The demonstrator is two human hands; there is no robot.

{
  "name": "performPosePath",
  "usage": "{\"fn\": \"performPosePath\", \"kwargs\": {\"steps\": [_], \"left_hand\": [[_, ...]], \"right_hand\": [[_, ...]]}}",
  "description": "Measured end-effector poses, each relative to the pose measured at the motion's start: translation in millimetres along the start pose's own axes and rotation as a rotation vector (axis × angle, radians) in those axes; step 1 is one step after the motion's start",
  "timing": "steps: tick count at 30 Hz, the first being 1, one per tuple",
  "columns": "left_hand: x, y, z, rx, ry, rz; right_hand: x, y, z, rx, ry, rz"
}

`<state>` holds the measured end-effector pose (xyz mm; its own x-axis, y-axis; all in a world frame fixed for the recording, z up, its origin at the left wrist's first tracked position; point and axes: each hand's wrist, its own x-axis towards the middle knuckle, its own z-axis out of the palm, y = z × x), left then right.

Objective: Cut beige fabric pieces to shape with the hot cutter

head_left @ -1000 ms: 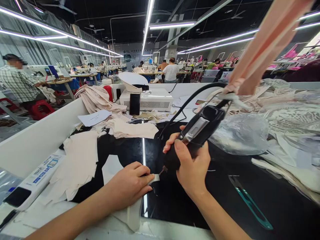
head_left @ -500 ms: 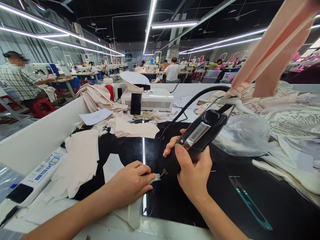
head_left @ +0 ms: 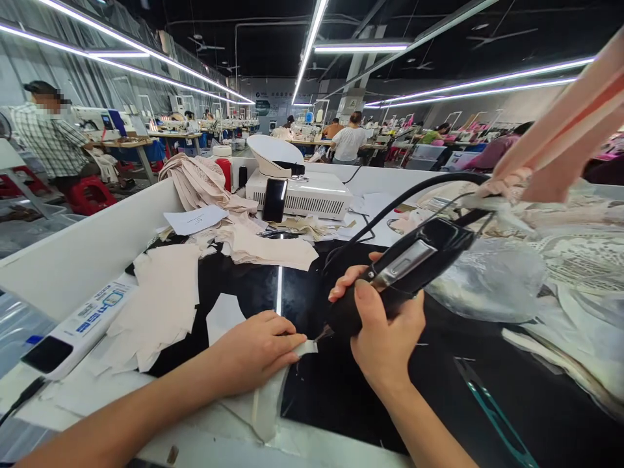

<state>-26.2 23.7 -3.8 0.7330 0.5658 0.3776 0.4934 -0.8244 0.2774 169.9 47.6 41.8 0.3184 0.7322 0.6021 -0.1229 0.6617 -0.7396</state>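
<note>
My right hand (head_left: 390,331) is wrapped around a black corded hot knife (head_left: 412,257) with a metal lever on its side. Its thin metal tip (head_left: 324,333) points left and down, close to the end of a white fabric piece (head_left: 308,348). Faint smoke hangs over the black work surface (head_left: 312,396) nearby. My left hand (head_left: 263,344) lies low over that fabric, its thumb and fingers pressed together on the end strip. Most of the piece is hidden under the hand and forearm; its lower part hangs toward the front edge.
Stacked pale fabric pieces (head_left: 168,292) and a long white box (head_left: 80,328) lie left. Teal thread snips (head_left: 492,409) rest at right, below a clear plastic bag (head_left: 492,279). A phone (head_left: 274,200) leans against a white vented box (head_left: 316,198). Pink cloth (head_left: 550,136) suspends the tool's cable.
The view has shifted slightly, so most things appear a little to the right. Both hands keep their grips, and the tool's tip stays beside the fabric end.
</note>
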Motion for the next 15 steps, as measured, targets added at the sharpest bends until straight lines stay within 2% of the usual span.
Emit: {"fn": "performPosePath", "kwargs": {"steps": [3,10,15], "left_hand": [[-2.1,-2.0,-2.0,-0.031,0.019,-0.001],[-4.0,-3.4,1.1,0.126,0.050,0.042],[-4.6,-4.8,4.2,0.147,0.048,0.025]], "right_hand": [[0.5,-1.2,-1.8,-0.024,0.008,-0.005],[2.1,-1.7,-5.7,-0.024,0.014,0.003],[2.8,-2.4,-6.6,-0.046,0.026,0.011]]}}
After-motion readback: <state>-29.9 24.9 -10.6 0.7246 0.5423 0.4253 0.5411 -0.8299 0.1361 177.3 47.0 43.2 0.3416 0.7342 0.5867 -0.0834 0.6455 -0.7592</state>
